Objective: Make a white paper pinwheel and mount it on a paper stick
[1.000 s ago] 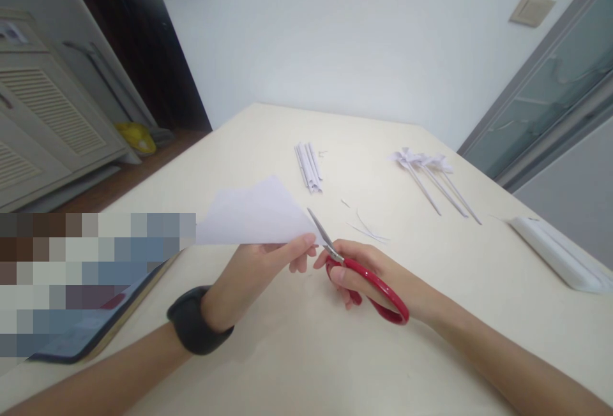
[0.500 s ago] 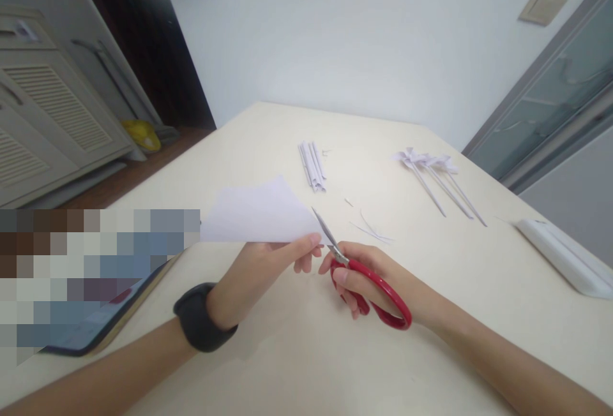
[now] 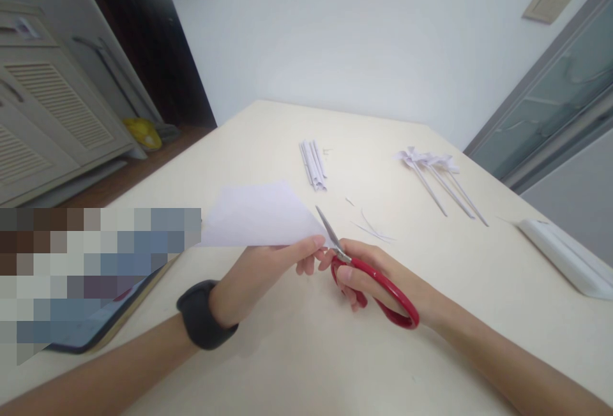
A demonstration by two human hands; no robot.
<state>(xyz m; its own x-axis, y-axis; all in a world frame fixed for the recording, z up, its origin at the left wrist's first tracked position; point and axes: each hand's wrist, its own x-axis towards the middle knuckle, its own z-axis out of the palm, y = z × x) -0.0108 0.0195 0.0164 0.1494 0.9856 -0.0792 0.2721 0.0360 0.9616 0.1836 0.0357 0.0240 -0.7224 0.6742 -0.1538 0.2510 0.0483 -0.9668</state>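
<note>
My left hand (image 3: 292,256) pinches a sheet of white paper (image 3: 261,215) near its right corner, thumb on top and fingers beneath. Around the red handles of a pair of scissors (image 3: 383,285) my right hand (image 3: 368,269) is closed. The scissors' metal blades point up and to the left, at the paper's right corner close to my left fingertips. One blade shows above the paper; the other is hidden. A black band circles my left wrist.
Several rolled paper tubes (image 3: 313,166) lie at the table's middle, with thin paper scraps (image 3: 373,231) nearer. Paper pinwheels on sticks (image 3: 431,173) lie at the right, beyond a white object (image 3: 565,256). A tablet-like device (image 3: 90,333), partly blurred out, is at the left.
The scissors have shifted slightly right and their handles look closer together. The paper has tilted a little, its right corner lower. Both hands keep their holds.
</note>
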